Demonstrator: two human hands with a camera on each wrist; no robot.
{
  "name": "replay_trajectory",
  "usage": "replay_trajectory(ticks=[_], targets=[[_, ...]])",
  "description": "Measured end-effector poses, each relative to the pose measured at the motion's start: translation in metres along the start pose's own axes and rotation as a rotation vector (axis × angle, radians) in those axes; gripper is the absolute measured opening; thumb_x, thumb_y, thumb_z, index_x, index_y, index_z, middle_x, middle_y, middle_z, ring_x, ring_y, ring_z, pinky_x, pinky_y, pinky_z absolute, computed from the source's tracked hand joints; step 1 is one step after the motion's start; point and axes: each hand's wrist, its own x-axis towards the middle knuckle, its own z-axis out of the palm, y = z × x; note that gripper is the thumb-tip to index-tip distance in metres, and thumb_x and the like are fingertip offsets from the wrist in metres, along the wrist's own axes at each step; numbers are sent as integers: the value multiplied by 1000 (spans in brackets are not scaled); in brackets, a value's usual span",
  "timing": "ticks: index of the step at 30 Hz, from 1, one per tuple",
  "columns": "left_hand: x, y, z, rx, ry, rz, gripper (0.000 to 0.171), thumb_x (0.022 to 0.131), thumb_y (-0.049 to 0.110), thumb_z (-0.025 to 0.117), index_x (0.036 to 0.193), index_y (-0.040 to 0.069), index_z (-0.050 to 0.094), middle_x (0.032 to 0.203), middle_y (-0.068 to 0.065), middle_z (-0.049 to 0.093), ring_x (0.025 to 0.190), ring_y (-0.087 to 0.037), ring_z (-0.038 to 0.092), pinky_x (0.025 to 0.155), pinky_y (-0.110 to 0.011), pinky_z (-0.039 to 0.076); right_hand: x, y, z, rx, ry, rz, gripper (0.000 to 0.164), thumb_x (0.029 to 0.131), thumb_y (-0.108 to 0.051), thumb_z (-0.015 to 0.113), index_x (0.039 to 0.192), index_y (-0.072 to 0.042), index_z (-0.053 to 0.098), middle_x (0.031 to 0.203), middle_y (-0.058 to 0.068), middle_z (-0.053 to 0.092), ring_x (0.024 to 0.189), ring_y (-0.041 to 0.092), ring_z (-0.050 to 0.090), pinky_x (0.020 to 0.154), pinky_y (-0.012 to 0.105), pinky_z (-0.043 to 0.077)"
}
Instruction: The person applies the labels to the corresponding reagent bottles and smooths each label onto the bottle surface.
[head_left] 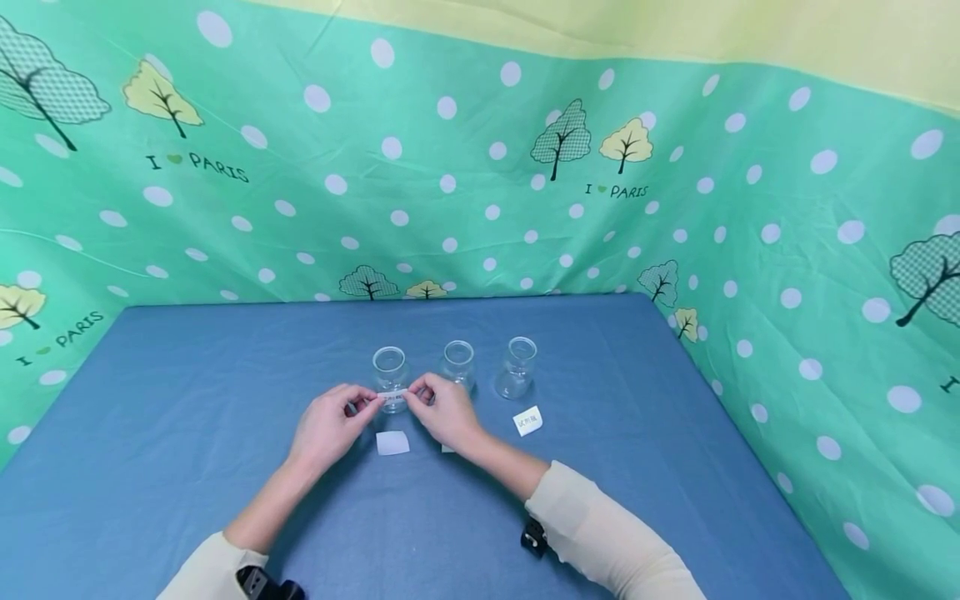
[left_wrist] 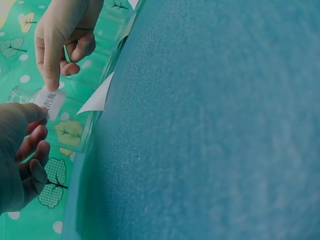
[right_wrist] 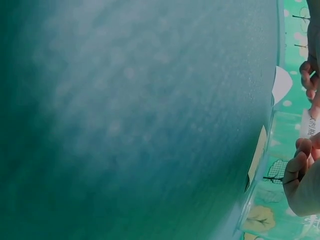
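Note:
A small white paper label (head_left: 392, 397) with handwritten characters lies across the front of the leftmost glass jar (head_left: 389, 362). My left hand (head_left: 327, 427) pinches its left end between thumb and forefinger. At the opposite end, the fingertips of my right hand (head_left: 448, 414) pinch the label too. The left wrist view shows the label (left_wrist: 53, 104) close up, overlapping the clear jar behind it, with fingers at both ends. The jar stands upright and lidless. Only part of my right hand (right_wrist: 302, 175) shows at the edge of the right wrist view.
A second glass jar (head_left: 458, 353) stands partly behind my right hand, and a third glass jar (head_left: 517, 368) is to its right. A blank-looking paper piece (head_left: 392, 442) lies before the leftmost jar. A written label (head_left: 528, 421) lies at right on the blue tablecloth (head_left: 645, 500).

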Motion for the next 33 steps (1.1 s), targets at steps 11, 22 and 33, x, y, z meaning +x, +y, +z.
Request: replay_trajectory(ticks=[11,22,33], targets=[[2,-2,0,7,-23,-5,15,85,30,68,85,15,70,72,3,60,64,-8,50,56,-24,40,1,0,3,-32,30,-8,10,87,-22,65,84,-12,66,65,-2,59,55,1,44,53,14,36],[4,-4,-5,15,-65,-13,14,85,30,68,84,16,70,73,3,60,64,-9,50,57,-24,40,1,-2,2,1,24,19,10,84,-20,68,89,-11,66,64,-1,60,53,-1,43,53,15,37],[10,-5,-9,-16,-137,-99,58,78,41,74,120,5,56,105,-12,66,81,-21,63,66,-35,49,-3,-5,-1,10,1,62,33,82,-31,71,105,-11,57,70,-2,60,58,3,48,57,16,39]])
